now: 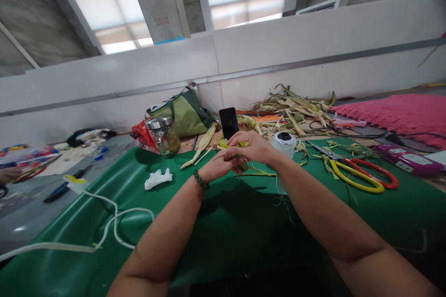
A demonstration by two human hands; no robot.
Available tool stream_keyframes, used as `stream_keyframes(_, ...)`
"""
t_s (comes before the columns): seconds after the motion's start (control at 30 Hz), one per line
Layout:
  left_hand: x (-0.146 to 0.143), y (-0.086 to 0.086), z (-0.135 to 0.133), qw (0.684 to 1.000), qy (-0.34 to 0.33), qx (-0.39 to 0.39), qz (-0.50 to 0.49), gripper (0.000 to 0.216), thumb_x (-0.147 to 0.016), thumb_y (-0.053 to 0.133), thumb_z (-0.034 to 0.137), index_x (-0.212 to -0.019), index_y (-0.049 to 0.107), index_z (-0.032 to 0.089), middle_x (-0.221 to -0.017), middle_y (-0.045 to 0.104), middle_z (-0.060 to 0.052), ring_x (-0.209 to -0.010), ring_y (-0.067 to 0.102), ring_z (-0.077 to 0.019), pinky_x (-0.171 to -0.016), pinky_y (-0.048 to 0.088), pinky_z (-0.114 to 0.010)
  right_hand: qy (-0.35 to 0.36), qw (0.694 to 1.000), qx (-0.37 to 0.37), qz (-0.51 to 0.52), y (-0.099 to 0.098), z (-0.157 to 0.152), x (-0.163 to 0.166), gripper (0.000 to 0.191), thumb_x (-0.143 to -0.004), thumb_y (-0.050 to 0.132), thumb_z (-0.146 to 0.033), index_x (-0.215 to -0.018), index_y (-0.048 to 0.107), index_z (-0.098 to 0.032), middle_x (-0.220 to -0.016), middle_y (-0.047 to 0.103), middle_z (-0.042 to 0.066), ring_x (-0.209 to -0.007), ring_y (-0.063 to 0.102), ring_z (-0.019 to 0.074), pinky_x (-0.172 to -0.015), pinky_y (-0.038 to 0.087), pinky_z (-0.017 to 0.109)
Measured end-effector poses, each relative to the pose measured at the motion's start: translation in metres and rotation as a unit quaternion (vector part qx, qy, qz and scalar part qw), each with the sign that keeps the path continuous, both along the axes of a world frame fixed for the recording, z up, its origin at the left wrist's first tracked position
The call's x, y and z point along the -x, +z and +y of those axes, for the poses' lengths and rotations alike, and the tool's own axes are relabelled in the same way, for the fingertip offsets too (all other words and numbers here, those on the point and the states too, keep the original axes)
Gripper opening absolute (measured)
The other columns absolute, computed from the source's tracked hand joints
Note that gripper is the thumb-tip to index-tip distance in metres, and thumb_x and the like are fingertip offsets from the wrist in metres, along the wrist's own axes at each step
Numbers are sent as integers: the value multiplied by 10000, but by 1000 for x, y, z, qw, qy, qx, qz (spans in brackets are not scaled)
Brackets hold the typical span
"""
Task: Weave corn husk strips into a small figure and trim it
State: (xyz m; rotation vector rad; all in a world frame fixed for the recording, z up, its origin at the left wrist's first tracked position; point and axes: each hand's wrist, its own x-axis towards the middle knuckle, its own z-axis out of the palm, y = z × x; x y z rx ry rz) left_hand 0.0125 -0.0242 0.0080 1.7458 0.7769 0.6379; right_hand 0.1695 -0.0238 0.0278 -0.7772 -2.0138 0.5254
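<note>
My left hand point(219, 165), with a dark green bead bracelet point(201, 180) at the wrist, meets my right hand point(253, 146) above the green mat point(244, 227). Both hands have their fingers closed around a small pale-green piece of corn husk point(243, 166), which they mostly hide. Just behind them a black phone point(229, 123) stands upright in a yellow-green holder point(223, 143). A pale corn husk point(202, 146) lies left of the phone. To the right of my right hand is a spool of white thread point(284, 143), its loose end trailing down the mat.
Scissors point(355, 171) with yellow and red handles lie right, near a purple device point(407, 158). A heap of husks point(294, 106) and pink cloth point(397, 116) are behind. Left are a glass jar point(165, 139), green bag point(186, 113), crumpled white tissue point(158, 179) and white cable point(114, 216).
</note>
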Motion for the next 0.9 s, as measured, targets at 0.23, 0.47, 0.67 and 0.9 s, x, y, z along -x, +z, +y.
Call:
stream_keyframes(0.23, 8, 4, -1, 999, 34, 14, -24, 322, -800, 678, 404, -910, 730, 106, -746, 719, -59, -666, 657, -132, -691, 546, -255, -64, 992, 109, -3, 2, 10, -11, 297, -778, 622, -420, -682, 666, -142, -539, 588, -10, -492, 489, 105, -486, 362, 245)
stream_keyframes(0.47, 6, 6, -4, 999, 42, 13, -12, 249, -803, 646, 308, -921, 729, 104, -756, 722, -59, -663, 654, -131, -666, 545, -253, -22, 990, 142, 6, 6, 2, -7, 305, -783, 594, -446, -689, 610, -156, -520, 534, -32, -465, 442, 88, -460, 319, 226)
stream_keyframes(0.67, 6, 8, -7, 1000, 22, 12, 15, 299, -791, 609, 320, -951, 731, 98, -838, 732, -88, -560, 586, -101, -557, 497, -231, -110, 985, 27, 133, 5, 6, -9, 315, -754, 625, -430, -586, 550, -174, -503, 438, -47, -485, 376, 82, -472, 292, 235)
stream_keyframes(0.9, 7, 14, -9, 999, 12, -29, 11, 379, -802, 552, 421, -839, 735, 90, -653, 671, -62, -495, 465, -82, -486, 388, -205, -179, 951, 22, 252, 0, 16, -16, 368, -770, 624, -508, -611, 549, -183, -528, 453, -30, -475, 378, 95, -457, 311, 247)
